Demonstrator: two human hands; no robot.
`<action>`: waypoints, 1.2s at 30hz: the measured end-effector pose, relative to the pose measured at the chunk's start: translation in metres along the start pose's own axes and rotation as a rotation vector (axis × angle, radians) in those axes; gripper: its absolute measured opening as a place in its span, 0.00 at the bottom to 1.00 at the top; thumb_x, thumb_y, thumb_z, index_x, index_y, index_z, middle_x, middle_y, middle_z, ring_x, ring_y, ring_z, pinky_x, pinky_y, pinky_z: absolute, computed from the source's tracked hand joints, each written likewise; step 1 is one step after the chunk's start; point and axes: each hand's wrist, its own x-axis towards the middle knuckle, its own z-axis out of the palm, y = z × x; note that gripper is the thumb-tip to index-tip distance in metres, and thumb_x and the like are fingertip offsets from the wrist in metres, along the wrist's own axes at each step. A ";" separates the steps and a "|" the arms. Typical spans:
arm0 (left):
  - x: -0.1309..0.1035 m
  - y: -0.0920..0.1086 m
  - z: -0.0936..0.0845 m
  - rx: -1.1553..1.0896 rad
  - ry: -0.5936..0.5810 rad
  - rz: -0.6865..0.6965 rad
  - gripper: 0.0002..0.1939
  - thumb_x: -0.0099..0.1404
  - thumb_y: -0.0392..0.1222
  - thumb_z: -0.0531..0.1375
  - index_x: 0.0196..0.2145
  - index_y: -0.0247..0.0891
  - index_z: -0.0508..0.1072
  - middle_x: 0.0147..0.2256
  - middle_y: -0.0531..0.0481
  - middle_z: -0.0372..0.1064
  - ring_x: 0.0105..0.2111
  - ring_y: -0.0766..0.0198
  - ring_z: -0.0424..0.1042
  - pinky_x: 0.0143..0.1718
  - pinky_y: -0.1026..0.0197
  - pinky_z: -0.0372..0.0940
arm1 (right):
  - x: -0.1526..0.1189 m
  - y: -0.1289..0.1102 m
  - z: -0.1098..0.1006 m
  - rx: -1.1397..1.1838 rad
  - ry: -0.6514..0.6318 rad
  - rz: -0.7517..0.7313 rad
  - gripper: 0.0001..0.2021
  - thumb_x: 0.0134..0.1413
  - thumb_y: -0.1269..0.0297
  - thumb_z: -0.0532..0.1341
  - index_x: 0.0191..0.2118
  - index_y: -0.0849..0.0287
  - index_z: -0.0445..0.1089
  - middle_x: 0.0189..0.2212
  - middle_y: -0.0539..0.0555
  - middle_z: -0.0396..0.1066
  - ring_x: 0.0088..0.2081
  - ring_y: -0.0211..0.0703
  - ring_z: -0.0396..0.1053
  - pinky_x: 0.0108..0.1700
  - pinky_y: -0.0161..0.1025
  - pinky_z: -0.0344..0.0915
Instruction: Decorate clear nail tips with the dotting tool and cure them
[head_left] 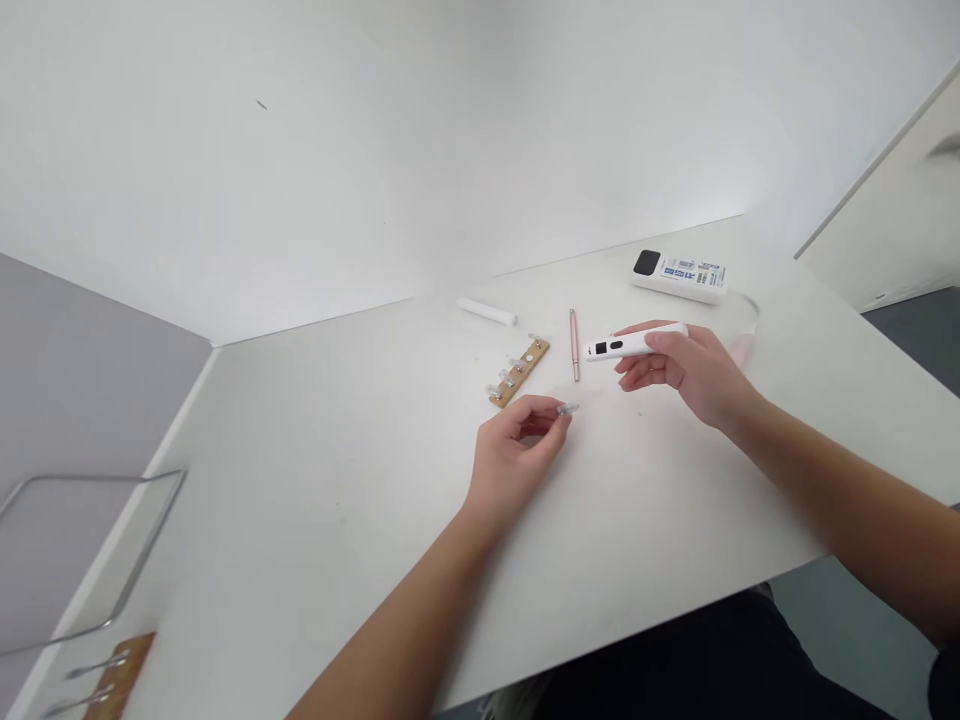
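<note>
Between the thumb and fingertips of my left hand (pixel 519 448) is a small clear piece (pixel 568 409). My right hand (pixel 694 370) holds a white pen-shaped device (pixel 630 344) with a dark display and a dark button, its tip pointing left. Just beyond my left hand lies a wooden strip (pixel 519 374) with several clear pieces standing along it. A pink pen-like stick (pixel 574 345) lies between the strip and the white device, touching neither.
A white tube (pixel 487 311) lies near the wall. At the back right sits a white box (pixel 679 277) with a dark panel, labels and a cable. A metal frame (pixel 139 560) and a wooden piece with metal hooks (pixel 124 680) are at the lower left.
</note>
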 end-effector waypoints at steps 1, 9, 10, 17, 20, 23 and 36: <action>0.000 0.000 0.000 0.004 0.005 0.003 0.09 0.61 0.48 0.68 0.35 0.41 0.81 0.35 0.48 0.82 0.34 0.58 0.81 0.41 0.55 0.78 | 0.003 0.000 -0.002 -0.032 0.028 0.017 0.13 0.59 0.60 0.66 0.46 0.60 0.78 0.33 0.55 0.82 0.34 0.45 0.82 0.44 0.45 0.81; 0.004 -0.001 -0.003 -0.042 0.053 0.013 0.10 0.59 0.49 0.68 0.35 0.41 0.80 0.36 0.47 0.82 0.35 0.58 0.81 0.44 0.53 0.79 | 0.018 0.007 -0.011 -0.304 0.167 0.039 0.13 0.56 0.64 0.68 0.46 0.56 0.68 0.41 0.56 0.83 0.38 0.44 0.83 0.48 0.46 0.78; 0.004 -0.001 -0.003 -0.057 0.064 0.010 0.11 0.59 0.49 0.69 0.35 0.40 0.80 0.37 0.47 0.82 0.35 0.58 0.81 0.44 0.52 0.79 | 0.019 0.008 -0.012 -0.355 0.173 0.040 0.13 0.57 0.62 0.67 0.46 0.57 0.69 0.41 0.57 0.83 0.39 0.45 0.82 0.47 0.45 0.77; 0.006 0.002 -0.003 -0.196 0.118 -0.010 0.13 0.56 0.49 0.71 0.35 0.40 0.81 0.36 0.47 0.81 0.36 0.58 0.80 0.45 0.52 0.78 | 0.026 0.020 -0.017 -0.776 0.242 -0.048 0.09 0.60 0.59 0.66 0.43 0.57 0.73 0.42 0.57 0.81 0.36 0.46 0.74 0.38 0.43 0.68; 0.004 0.007 -0.003 -0.259 0.131 -0.032 0.13 0.56 0.49 0.72 0.35 0.39 0.83 0.35 0.46 0.81 0.35 0.58 0.80 0.44 0.51 0.78 | 0.028 0.023 -0.018 -0.926 0.221 -0.087 0.08 0.65 0.60 0.66 0.44 0.60 0.76 0.43 0.57 0.79 0.44 0.48 0.75 0.47 0.46 0.73; 0.003 0.012 -0.003 -0.334 0.143 -0.059 0.14 0.55 0.50 0.73 0.35 0.38 0.83 0.38 0.44 0.82 0.36 0.58 0.80 0.42 0.51 0.78 | 0.028 0.025 -0.017 -1.040 0.188 -0.102 0.14 0.70 0.58 0.65 0.54 0.60 0.75 0.53 0.59 0.76 0.51 0.49 0.76 0.54 0.52 0.76; 0.000 0.019 -0.006 -0.501 0.163 -0.088 0.15 0.52 0.49 0.75 0.34 0.38 0.86 0.36 0.45 0.80 0.34 0.60 0.75 0.35 0.57 0.74 | 0.015 0.027 -0.007 -0.808 0.269 -0.471 0.14 0.68 0.61 0.64 0.53 0.60 0.78 0.49 0.64 0.77 0.58 0.59 0.71 0.63 0.61 0.67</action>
